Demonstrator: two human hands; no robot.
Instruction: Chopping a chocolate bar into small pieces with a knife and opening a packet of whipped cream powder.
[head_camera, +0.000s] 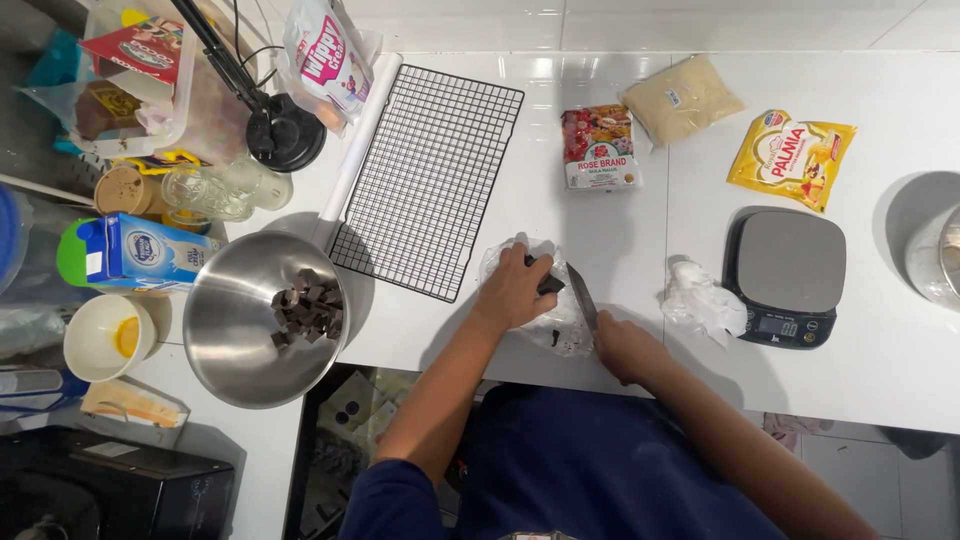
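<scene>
Your left hand (512, 290) clamps the chocolate block (549, 284) steady on its plastic wrapper (560, 330); your right hand (622, 347) grips the knife (582, 297) just beside it.

One steel bowl (250, 325), one scale (788, 275), one rack (430, 180), three packets (600, 148)

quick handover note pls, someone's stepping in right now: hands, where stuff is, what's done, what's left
Left hand presses down a dark chocolate block on a clear plastic wrapper.
Right hand grips a knife, blade at the block.
Done: cut chocolate pieces lie in the steel bowl, left of the cooling rack.
Left: the block under the left hand is uncut. The scale on the right has nothing on it.
</scene>
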